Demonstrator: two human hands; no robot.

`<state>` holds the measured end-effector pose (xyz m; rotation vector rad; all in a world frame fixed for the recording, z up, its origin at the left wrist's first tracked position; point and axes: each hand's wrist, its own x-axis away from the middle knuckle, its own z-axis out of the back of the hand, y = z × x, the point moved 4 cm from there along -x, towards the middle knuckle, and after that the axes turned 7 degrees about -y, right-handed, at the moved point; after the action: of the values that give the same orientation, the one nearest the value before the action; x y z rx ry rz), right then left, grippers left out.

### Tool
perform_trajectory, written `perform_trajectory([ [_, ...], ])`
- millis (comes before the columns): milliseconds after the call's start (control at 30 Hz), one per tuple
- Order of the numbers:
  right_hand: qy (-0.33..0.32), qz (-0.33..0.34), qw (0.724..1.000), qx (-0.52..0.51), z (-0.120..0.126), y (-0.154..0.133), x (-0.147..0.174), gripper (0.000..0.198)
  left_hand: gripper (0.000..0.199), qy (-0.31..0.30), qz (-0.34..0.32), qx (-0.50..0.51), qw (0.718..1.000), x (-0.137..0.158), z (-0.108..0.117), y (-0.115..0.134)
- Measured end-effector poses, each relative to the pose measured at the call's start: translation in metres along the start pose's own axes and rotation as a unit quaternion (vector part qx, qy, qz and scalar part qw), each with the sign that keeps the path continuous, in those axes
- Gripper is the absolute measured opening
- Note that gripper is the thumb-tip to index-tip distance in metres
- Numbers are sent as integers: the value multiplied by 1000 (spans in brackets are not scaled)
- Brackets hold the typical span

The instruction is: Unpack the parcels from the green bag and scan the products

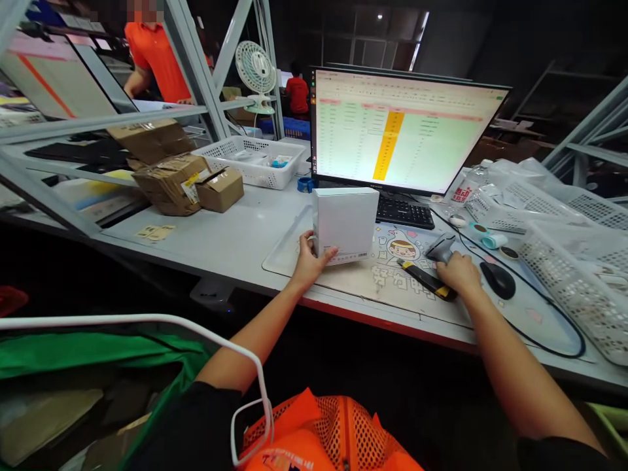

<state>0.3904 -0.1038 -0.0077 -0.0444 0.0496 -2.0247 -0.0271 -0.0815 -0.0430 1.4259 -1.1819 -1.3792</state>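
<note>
My left hand [314, 263] grips a white box [346, 226] by its lower left edge, thumb across the front. The box is upright over the printed desk mat [338, 278], in front of the monitor; small print and a barcode show low on its face. My right hand [460, 273] is closed around a grey and black handheld barcode scanner [440, 247], its head pointing left toward the box. Just left of that hand, a black and yellow utility knife [426, 280] lies on the mat. A black mouse [498, 280] lies to the hand's right.
Behind the box stand a monitor [397, 131] and keyboard [405, 212]. Cardboard boxes [169, 183] and a white basket [255, 170] sit at left, more baskets [579, 288] at right. A green-lined bin [112, 353] is below left. A person in orange [157, 59] stands beyond the shelf frame.
</note>
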Motion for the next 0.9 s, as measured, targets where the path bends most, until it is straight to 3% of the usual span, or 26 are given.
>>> perform_trajectory([
  [100, -12, 32, 999, -26, 14, -2, 13, 55, 94, 3, -8, 15, 1000, -4, -8, 2],
  [167, -19, 99, 991, -83, 30, -5, 36, 49, 92, 1, -9, 22, 1000, -7, -12, 4],
  [267, -57, 254, 946, -191, 54, -15, 87, 49, 92, -3, -8, 24, 1000, -10, -18, 7],
  [333, -74, 322, 918, -221, 68, -22, 119, 53, 92, -9, -4, 22, 1000, -11, -23, 9],
  [467, -63, 358, 903, -228, 79, -34, 145, 49, 93, -17, 8, 26, 999, -10, -32, 8],
  [633, -53, 319, 919, -227, 66, -25, 113, 54, 93, -18, 40, 63, 997, -9, -27, 9],
  [767, -16, 248, 950, -189, 46, -6, 67, 58, 87, 4, 56, 97, 994, -12, -5, 21],
  [900, 13, 164, 983, -83, 20, 14, 23, 58, 79, -23, 47, 69, 996, -21, 24, 44],
])
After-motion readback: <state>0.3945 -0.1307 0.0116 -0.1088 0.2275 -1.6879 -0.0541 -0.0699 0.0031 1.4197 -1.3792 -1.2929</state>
